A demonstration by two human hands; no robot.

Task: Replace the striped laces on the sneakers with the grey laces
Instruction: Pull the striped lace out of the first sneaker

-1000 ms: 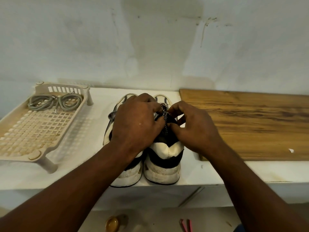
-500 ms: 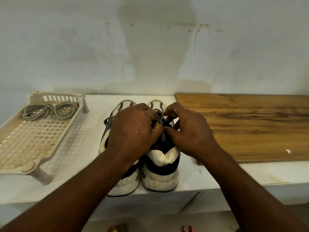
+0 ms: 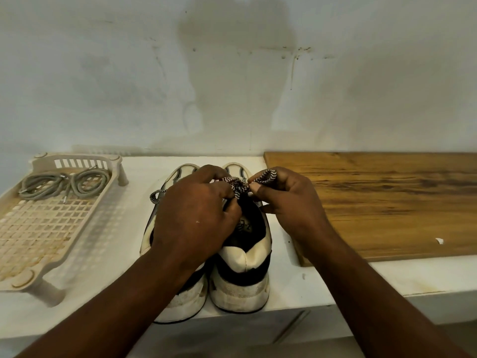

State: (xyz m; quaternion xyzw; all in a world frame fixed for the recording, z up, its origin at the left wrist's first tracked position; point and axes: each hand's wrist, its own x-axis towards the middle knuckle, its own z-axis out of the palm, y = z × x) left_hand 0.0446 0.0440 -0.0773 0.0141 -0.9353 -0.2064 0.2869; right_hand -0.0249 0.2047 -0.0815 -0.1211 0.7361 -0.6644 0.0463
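I see grey laces [image 3: 64,183] coiled in the far-left tray [image 3: 38,228]; my left hand [image 3: 193,215] and right hand [image 3: 286,200] both pinch the striped lace [image 3: 240,186] above the right sneaker [image 3: 245,264].

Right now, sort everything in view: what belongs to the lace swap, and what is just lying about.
For the job: sneakers; striped lace, pinched by left hand and right hand; grey laces in the tray.
Lying about: wooden board; white scrap on it.
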